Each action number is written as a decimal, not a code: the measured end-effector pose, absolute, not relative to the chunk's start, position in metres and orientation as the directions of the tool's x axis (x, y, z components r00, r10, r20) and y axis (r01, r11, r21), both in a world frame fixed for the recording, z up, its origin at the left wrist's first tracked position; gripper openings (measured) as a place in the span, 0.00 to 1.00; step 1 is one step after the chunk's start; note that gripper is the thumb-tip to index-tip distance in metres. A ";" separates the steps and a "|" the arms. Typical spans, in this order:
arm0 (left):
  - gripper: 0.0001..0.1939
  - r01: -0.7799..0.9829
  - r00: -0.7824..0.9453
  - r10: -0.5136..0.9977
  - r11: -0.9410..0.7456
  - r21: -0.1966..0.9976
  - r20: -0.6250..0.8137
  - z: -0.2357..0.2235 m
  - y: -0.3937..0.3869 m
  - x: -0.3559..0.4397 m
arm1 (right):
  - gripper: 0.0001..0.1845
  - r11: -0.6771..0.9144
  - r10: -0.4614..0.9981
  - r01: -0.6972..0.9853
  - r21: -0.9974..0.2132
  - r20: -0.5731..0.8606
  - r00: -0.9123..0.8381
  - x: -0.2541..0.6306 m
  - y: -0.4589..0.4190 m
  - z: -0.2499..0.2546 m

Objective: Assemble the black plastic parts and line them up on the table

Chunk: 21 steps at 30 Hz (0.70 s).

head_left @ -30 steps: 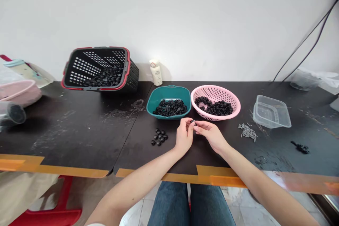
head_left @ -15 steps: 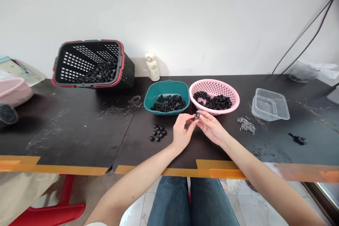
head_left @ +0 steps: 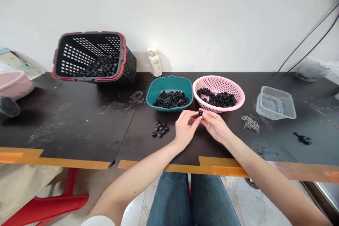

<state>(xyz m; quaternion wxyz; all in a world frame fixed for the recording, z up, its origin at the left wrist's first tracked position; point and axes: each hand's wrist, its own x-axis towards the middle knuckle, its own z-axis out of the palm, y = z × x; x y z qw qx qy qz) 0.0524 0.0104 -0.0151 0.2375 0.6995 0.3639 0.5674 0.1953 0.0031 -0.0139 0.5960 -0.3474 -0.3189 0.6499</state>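
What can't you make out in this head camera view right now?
Small black part: head view, partly hidden by the fingers of the left hand and right hand, and too small to show its shape.
Grey pieces: head view, too small to identify.
Pink basin: head view, cut off by the left edge.

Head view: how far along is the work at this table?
Seemingly done: a small cluster of black round pieces. In hand: one small black piece between the left hand and right hand. Left: heaps in the teal tub and pink colander.
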 end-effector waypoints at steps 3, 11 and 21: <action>0.08 0.247 0.088 0.782 -0.617 0.747 0.617 -0.015 0.011 0.053 | 0.13 -0.077 0.997 -0.532 -0.843 -0.068 -0.037 0.195 0.003 -0.013; 0.08 0.247 0.074 0.778 -0.621 0.744 0.624 -0.017 0.013 0.053 | 0.12 -0.037 0.999 -0.473 -0.880 -0.033 -0.016 0.196 0.002 -0.011; 0.08 0.216 0.045 0.765 -0.636 0.741 0.643 -0.016 0.013 0.053 | 0.12 -0.004 1.000 -0.487 -0.874 -0.008 0.005 0.195 0.001 -0.007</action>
